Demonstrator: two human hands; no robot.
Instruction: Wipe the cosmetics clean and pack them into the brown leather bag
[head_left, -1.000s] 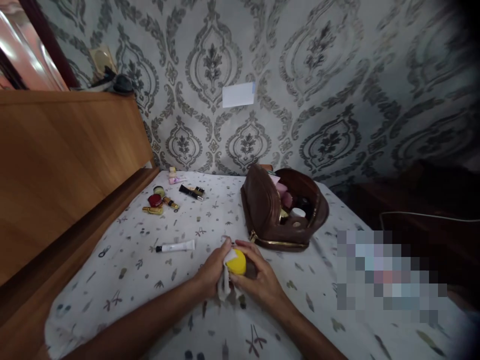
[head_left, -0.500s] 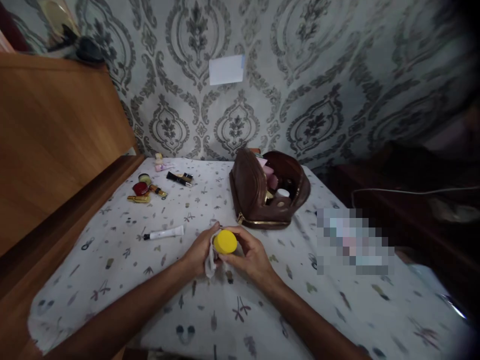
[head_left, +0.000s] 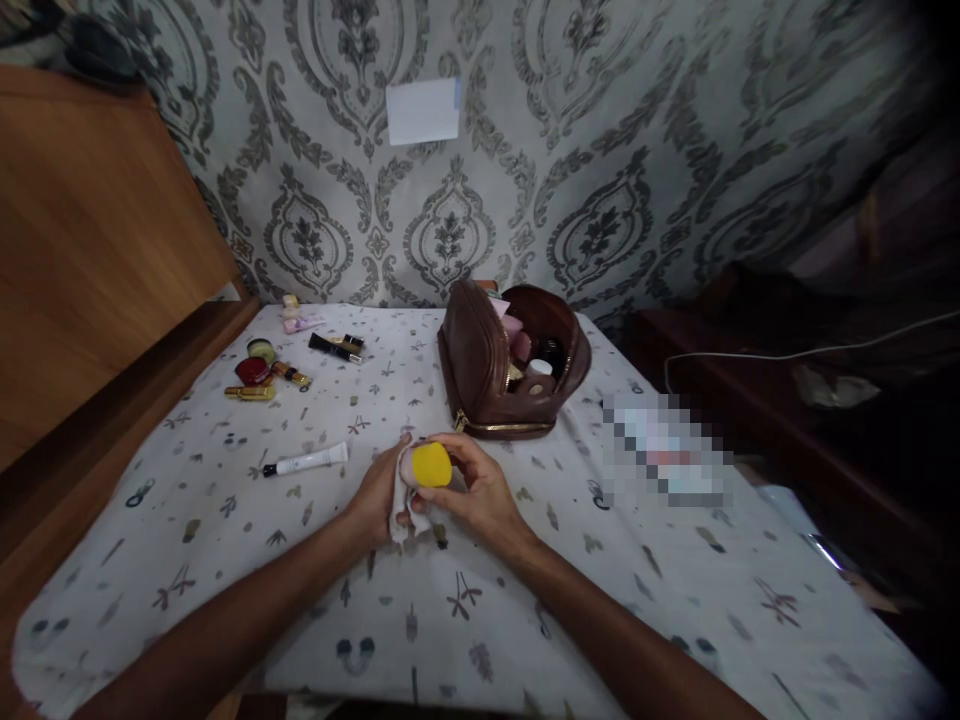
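Note:
A small container with a yellow cap (head_left: pixel 432 466) and a pale body is held between my two hands, above the middle of the table. My left hand (head_left: pixel 377 497) is closed around its body through a crumpled white cloth (head_left: pixel 400 518). On the other side, my right hand (head_left: pixel 486 497) grips the yellow cap between thumb and fingers. The container lies tilted, its cap pointing right. Just beyond my hands stands an unzipped brown cosmetic bag (head_left: pixel 469 362) with pink items and a white-lidded jar (head_left: pixel 539 368) inside. A white tube (head_left: pixel 309 460) with a black cap lies to the left.
At the table's left back lie a red round case (head_left: pixel 253 371), a gold tube (head_left: pixel 250 393), a black tube (head_left: pixel 334 348) and other small cosmetics. A pixelated item (head_left: pixel 671 448) rests at right. A wooden panel (head_left: pixel 105 190) borders the left; patterned wall stands behind.
The container has tilted, so its cap points more to the right and more of the pale body shows. The whole view has shifted slightly; both hands keep hold.

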